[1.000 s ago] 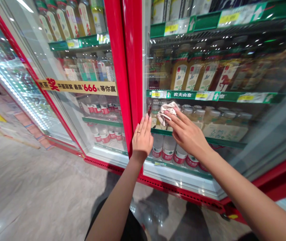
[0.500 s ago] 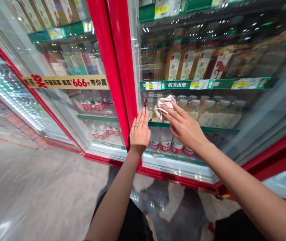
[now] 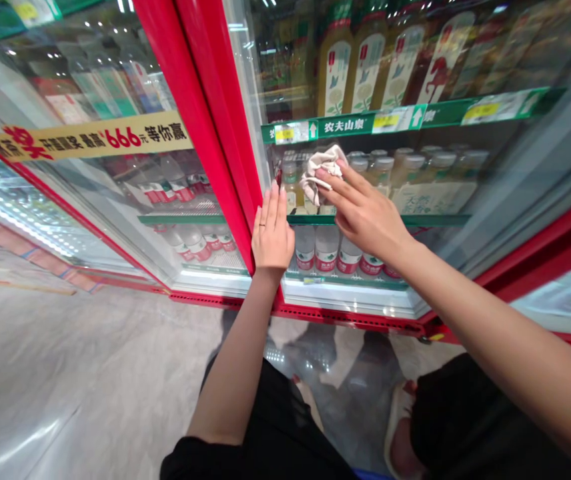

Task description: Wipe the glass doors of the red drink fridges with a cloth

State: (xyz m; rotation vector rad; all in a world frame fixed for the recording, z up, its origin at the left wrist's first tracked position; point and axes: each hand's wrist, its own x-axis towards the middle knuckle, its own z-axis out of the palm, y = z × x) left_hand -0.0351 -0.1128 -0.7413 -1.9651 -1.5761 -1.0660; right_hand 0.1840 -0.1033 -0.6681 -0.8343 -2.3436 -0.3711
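Note:
A crumpled white cloth (image 3: pixel 323 172) lies against the glass door (image 3: pixel 315 150) of a red drinks fridge, under the fingers of my right hand (image 3: pixel 368 212). That hand presses the cloth to the pane, its fingers over the cloth's right side. My left hand (image 3: pixel 272 233) rests flat on the red door frame (image 3: pixel 230 133) and the edge of the glass, fingers stretched out and holding nothing. Behind the glass stand bottles of yellow drink (image 3: pixel 338 73) on a shelf, with red-labelled water bottles (image 3: pixel 326 252) on the bottom one.
Left of the frame is a second glass door with a yellow banner (image 3: pixel 100 137) across it. Green shelf strips (image 3: pixel 345 125) carry price tags. Grey shiny floor (image 3: pixel 115 373) runs along the fridge base, and my feet (image 3: pixel 399 427) stand close to it.
The view has tipped downward, showing more floor and my feet. My right hand keeps the cloth on the pane, at nearly the same spot. My left hand stays on the frame.

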